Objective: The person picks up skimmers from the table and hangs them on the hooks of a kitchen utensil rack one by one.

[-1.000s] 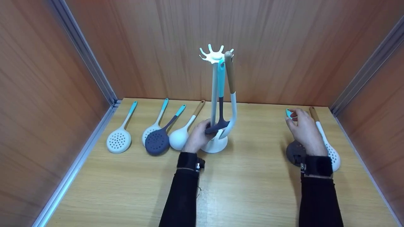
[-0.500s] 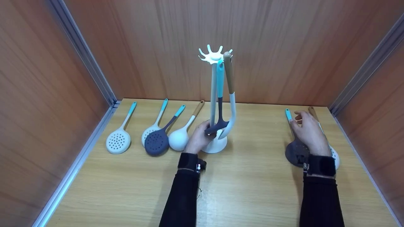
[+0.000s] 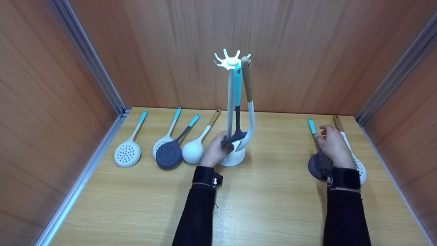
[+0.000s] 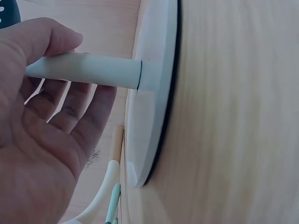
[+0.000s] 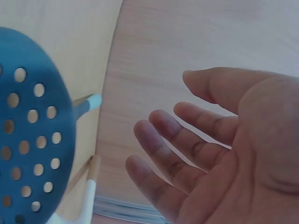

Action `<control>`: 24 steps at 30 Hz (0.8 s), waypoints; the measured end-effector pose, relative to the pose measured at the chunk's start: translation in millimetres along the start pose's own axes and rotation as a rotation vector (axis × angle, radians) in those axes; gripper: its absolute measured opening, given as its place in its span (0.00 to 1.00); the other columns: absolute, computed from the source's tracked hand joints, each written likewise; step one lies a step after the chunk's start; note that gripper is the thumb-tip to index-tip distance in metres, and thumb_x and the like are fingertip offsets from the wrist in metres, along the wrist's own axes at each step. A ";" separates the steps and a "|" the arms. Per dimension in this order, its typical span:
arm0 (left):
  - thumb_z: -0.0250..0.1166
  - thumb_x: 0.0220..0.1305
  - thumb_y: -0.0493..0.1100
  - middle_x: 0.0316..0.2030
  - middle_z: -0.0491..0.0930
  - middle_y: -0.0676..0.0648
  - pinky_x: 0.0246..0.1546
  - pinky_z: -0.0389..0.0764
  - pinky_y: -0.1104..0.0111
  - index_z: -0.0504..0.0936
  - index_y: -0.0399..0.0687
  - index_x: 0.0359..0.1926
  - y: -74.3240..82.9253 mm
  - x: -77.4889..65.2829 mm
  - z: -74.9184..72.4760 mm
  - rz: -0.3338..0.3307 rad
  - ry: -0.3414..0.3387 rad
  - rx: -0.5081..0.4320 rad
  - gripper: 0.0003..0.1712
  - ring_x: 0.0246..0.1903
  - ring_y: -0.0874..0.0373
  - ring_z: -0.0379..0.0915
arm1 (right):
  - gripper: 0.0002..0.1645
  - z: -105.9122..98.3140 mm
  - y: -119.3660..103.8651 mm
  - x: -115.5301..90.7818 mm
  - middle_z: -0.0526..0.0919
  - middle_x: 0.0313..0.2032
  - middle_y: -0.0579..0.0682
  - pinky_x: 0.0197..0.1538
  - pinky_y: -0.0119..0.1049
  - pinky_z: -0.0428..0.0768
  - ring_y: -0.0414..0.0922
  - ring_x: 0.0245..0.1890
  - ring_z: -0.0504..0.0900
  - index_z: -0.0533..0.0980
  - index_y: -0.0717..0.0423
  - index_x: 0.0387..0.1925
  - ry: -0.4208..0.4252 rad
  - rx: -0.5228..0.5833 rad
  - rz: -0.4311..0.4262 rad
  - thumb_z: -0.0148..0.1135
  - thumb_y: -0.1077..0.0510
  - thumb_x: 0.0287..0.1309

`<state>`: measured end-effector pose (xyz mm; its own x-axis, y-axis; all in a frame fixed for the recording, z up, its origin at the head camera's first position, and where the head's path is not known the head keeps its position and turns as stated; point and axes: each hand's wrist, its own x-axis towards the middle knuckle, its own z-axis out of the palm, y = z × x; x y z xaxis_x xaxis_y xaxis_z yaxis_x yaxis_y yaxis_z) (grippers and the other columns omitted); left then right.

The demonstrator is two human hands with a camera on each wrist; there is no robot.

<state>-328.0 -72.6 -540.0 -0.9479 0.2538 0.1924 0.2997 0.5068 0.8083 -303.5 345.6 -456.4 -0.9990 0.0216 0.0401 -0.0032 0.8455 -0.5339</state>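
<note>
My left hand [image 3: 217, 149] grips the pole [image 4: 100, 70] of a white utensil stand [image 3: 232, 159] low down, thumb on one side and fingers on the other. From the stand's spiked top hang a dark utensil [image 3: 238, 119] with a teal handle and a white utensil [image 3: 251, 116] with a wooden handle; their heads are seen edge-on. At the right, my right hand [image 3: 334, 145] hovers with loosely bent fingers over a dark skimmer [image 5: 32, 130] with a teal handle. Beside that, partly covered by the hand, lies a white slotted spoon [image 3: 360, 171] with a wooden handle.
Left of the stand lie a white skimmer [image 3: 127, 153], another white skimmer [image 3: 159, 143] partly under a dark skimmer [image 3: 169, 155], and a white ladle [image 3: 193, 151] with a wooden handle. Wooden panels [image 3: 177, 51] enclose the tabletop [image 3: 266, 205] at the back and sides.
My right hand has drawn back from the end of the dark skimmer's teal handle, toward me and slightly right, uncovering that handle. The left hand still holds the pole.
</note>
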 end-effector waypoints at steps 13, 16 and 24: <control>0.67 0.67 0.35 0.48 0.80 0.49 0.59 0.75 0.55 0.82 0.53 0.55 0.6 -1.1 -1.8 0.004 -0.014 0.025 0.17 0.52 0.52 0.74 | 0.31 14.3 21.5 7.5 0.73 0.56 0.78 0.58 0.65 0.73 0.72 0.57 0.73 0.64 0.77 0.67 -0.010 -0.069 0.041 0.55 0.59 0.73; 0.66 0.68 0.35 0.45 0.80 0.49 0.56 0.76 0.55 0.82 0.53 0.53 -0.6 -0.5 -1.1 0.020 -0.016 0.034 0.15 0.50 0.52 0.74 | 0.31 17.4 24.4 8.4 0.73 0.56 0.78 0.58 0.64 0.73 0.72 0.57 0.73 0.64 0.78 0.67 -0.025 -0.082 0.050 0.55 0.60 0.73; 0.66 0.70 0.36 0.50 0.81 0.47 0.58 0.75 0.54 0.80 0.52 0.56 -1.2 -1.5 1.0 0.042 -0.027 0.052 0.16 0.53 0.51 0.75 | 0.31 22.1 28.7 6.8 0.73 0.56 0.80 0.57 0.63 0.76 0.72 0.57 0.73 0.62 0.80 0.67 -0.054 -0.088 0.060 0.55 0.61 0.73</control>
<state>-326.9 -72.7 -541.8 -0.9316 0.2970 0.2097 0.3446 0.5371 0.7699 -311.4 358.2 -490.2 -0.9982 0.0472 -0.0362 0.0586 0.8870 -0.4581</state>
